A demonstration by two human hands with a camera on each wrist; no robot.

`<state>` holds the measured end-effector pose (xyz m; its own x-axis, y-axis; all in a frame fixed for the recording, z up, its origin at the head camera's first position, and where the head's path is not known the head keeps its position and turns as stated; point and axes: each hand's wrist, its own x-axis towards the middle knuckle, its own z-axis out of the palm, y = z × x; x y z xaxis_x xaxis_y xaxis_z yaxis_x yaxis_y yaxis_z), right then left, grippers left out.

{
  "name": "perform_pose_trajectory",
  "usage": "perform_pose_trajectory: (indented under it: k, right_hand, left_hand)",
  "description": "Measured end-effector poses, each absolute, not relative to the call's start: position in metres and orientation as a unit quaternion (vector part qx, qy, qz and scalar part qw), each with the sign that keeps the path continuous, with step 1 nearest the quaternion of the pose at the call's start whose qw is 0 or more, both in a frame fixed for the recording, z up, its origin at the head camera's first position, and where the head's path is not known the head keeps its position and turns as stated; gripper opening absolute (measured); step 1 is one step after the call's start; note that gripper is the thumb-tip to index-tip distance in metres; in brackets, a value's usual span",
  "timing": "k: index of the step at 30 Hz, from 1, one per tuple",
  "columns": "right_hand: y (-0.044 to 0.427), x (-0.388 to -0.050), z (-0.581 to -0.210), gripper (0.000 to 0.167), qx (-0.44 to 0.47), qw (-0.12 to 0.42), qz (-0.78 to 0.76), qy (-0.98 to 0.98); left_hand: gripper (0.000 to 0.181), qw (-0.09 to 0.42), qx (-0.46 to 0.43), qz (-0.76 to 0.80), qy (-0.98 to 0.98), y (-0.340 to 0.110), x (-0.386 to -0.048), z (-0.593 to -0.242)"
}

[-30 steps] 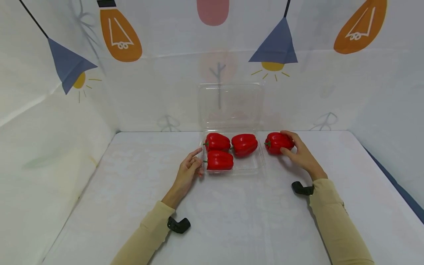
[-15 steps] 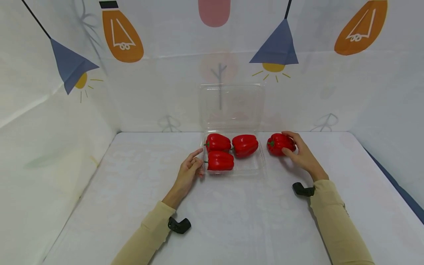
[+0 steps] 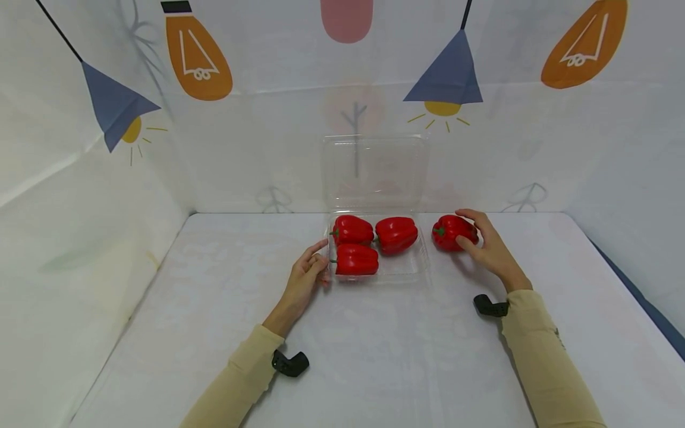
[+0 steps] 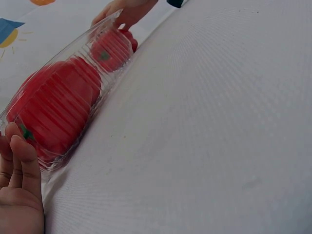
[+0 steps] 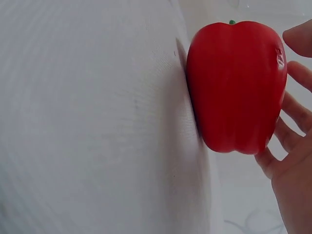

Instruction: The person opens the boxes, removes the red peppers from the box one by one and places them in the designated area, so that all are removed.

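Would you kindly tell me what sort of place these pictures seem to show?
Probably a makeshift recording booth: a white tabletop is enclosed at the back and sides by pale sheets, the back one decorated with lamps and bulbs, and a dark device sits at each wrist.

Left hand (image 4: 20, 195) partly beyond the left wrist view's lower-left edge.

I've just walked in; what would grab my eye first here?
Most likely the three glossy red peppers in the clear plastic box near the far edge of the table. A fourth pepper lies just right of the box, with the right hand at it. Above, printed orange bulbs and blue lamps brighten the pale backdrop.
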<state>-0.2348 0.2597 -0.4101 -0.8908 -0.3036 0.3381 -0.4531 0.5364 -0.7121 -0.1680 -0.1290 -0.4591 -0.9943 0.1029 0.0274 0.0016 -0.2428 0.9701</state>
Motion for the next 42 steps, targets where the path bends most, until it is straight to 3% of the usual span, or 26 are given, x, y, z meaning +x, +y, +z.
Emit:
perform_pose_trajectory:
  k: [25, 32, 42]
  right_hand:
    - [0.24, -0.226, -0.391, 0.052, 0.297, 0.153, 0.398, -0.854]
    - [0.247, -0.237, -0.409, 0.054, 0.299, 0.134, 0.396, -0.858]
    - [0.213, -0.228, -0.407, 0.048, 0.317, 0.088, 0.378, -0.866]
  left_hand:
    - [0.045, 0.026, 0.051, 0.789, 0.612, -0.127, -0.166, -0.461]
    - [0.044, 0.021, 0.04, 0.798, 0.601, -0.12, -0.163, -0.458]
    - [0.044, 0.034, 0.011, 0.795, 0.606, -0.123, -0.161, -0.457]
